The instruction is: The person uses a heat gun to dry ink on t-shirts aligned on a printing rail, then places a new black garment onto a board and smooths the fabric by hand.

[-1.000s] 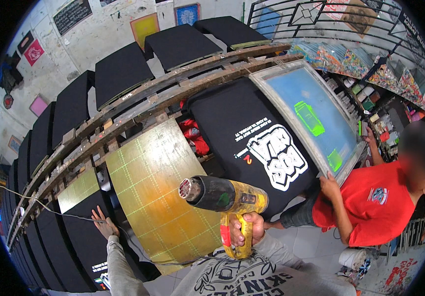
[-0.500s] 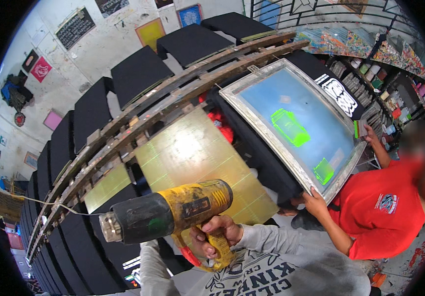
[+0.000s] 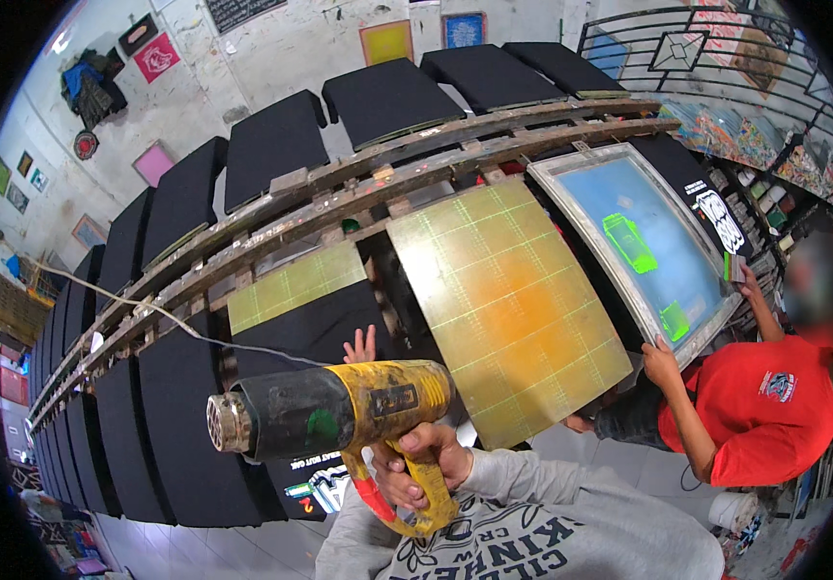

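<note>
My right hand [image 3: 414, 464] grips a worn yellow and black heat gun [image 3: 329, 411], its nozzle pointing left. My left hand [image 3: 359, 346] is partly hidden behind the gun, fingers spread, over a black shirt [image 3: 262, 367] on a platen with white lettering at its lower part; whether it touches the cloth I cannot tell. A cable [image 3: 184, 327] runs across that shirt toward the gun. To the right lies a bare brass-coloured platen [image 3: 494, 261] with a green grid.
A co-worker in red [image 3: 755, 416] holds a blue screen frame [image 3: 576, 198] beside a printed black shirt [image 3: 716, 217]. Several black-covered platens [image 3: 387, 97] line wooden rails [image 3: 300, 198]. A black railing [image 3: 619, 48], paint-spattered panels and a bucket [image 3: 730, 512] are at the right.
The heat gun has swung leftward and now points left. The co-worker's screen frame has come down over the nearer shirt. My view has shifted, showing more of the left platens.
</note>
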Demonstrator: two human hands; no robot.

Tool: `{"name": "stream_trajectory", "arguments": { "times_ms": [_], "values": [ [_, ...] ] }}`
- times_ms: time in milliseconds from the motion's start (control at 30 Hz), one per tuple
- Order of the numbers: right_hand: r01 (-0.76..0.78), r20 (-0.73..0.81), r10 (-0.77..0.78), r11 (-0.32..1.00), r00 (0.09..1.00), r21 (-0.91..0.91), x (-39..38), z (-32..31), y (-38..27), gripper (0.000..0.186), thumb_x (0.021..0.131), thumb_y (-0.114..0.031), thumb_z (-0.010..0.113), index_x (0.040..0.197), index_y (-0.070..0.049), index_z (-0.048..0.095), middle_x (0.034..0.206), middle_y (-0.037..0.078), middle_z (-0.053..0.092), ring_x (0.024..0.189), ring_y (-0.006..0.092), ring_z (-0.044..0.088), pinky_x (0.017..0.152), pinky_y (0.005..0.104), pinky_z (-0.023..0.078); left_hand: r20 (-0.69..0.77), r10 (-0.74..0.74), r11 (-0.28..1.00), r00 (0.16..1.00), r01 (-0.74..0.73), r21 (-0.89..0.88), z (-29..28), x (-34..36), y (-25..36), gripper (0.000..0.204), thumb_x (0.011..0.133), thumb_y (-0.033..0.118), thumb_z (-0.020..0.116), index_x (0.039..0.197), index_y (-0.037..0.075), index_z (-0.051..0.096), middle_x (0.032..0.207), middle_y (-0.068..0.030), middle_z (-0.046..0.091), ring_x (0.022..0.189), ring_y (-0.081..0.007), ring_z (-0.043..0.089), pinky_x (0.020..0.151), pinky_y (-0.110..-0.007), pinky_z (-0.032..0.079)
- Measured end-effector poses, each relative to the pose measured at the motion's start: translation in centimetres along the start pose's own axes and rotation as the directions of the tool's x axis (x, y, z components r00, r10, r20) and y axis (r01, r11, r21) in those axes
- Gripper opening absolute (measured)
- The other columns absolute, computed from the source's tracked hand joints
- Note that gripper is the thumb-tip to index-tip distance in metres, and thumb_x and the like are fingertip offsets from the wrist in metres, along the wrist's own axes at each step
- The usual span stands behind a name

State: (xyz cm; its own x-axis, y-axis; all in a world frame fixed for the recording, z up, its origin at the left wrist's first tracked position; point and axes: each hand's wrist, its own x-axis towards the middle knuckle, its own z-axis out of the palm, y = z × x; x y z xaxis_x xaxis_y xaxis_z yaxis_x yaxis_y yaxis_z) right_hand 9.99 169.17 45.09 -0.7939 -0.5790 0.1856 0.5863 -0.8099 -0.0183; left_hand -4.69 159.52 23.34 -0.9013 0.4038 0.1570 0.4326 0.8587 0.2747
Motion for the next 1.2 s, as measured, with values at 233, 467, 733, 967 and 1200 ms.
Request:
{"name": "stream_trajectory", "arguments": {
  "times_ms": [233, 467, 733, 967, 1200],
  "values": [
    [0.006, 0.076, -0.006, 1.000, 0.997, 0.003, 2.3, -1.5, 1.9, 0.029, 0.091, -0.032, 0.055, 0.086, -0.003, 0.053, 0.059, 0.016, 0.057, 0.050, 0.0287, 0.058, 0.049, 0.0379, 0.047, 0.000, 0.089, 0.996, 0.996, -0.089, -0.019, -5.5, -2.6, 2.9, 0.071, 0.097, 0.053, 0.036, 0.157, 0.018, 0.024, 0.164, -0.0158, 0.019, 0.151, -0.0356, 0.015, 0.123, -0.046, 0.008],
    [0.000, 0.081, -0.004, 0.999, 0.997, 0.049, 2.9, -1.9, 2.4, 0.028, 0.093, -0.031, 0.052, 0.088, -0.003, 0.054, 0.060, 0.017, 0.058, 0.048, 0.0286, 0.057, 0.048, 0.0388, 0.046, -0.009, 0.114, 0.888, 0.993, -0.097, 0.450, -3.3, -2.6, 1.3, 0.070, 0.098, 0.053, 0.031, 0.159, 0.019, 0.019, 0.163, -0.0185, 0.018, 0.151, -0.0370, 0.018, 0.123, -0.046, 0.011],
    [0.058, 0.041, -0.060, 0.997, 0.997, 0.057, 2.4, -2.7, 2.1, 0.028, 0.093, -0.030, 0.052, 0.088, -0.002, 0.054, 0.060, 0.017, 0.058, 0.046, 0.0281, 0.057, 0.046, 0.0378, 0.047, -0.074, 0.094, 0.794, 0.993, -0.030, 0.607, -0.5, -2.0, 1.4, 0.071, 0.099, 0.053, 0.028, 0.159, 0.017, 0.017, 0.163, -0.0194, 0.019, 0.150, -0.0390, 0.018, 0.122, -0.047, 0.013],
    [0.073, 0.058, -0.077, 0.995, 0.995, 0.069, 2.8, -2.5, 1.6, 0.028, 0.093, -0.030, 0.053, 0.087, -0.002, 0.053, 0.059, 0.017, 0.058, 0.044, 0.0273, 0.057, 0.048, 0.0371, 0.050, -0.062, 0.105, 0.964, 0.992, -0.117, -0.239, -1.6, -2.1, 2.2, 0.071, 0.099, 0.049, 0.029, 0.159, 0.015, 0.015, 0.163, -0.0193, 0.018, 0.151, -0.0375, 0.016, 0.123, -0.047, 0.012],
    [0.065, 0.028, -0.067, 0.996, 0.997, 0.057, 2.8, -2.6, 1.9, 0.029, 0.092, -0.030, 0.053, 0.086, -0.003, 0.052, 0.059, 0.015, 0.058, 0.043, 0.0265, 0.056, 0.046, 0.0370, 0.049, -0.107, 0.030, 0.874, 0.994, -0.078, -0.480, -2.0, -2.3, 1.8, 0.072, 0.098, 0.050, 0.031, 0.158, 0.014, 0.017, 0.162, -0.0198, 0.020, 0.149, -0.0363, 0.020, 0.122, -0.046, 0.015]
  ]
}}
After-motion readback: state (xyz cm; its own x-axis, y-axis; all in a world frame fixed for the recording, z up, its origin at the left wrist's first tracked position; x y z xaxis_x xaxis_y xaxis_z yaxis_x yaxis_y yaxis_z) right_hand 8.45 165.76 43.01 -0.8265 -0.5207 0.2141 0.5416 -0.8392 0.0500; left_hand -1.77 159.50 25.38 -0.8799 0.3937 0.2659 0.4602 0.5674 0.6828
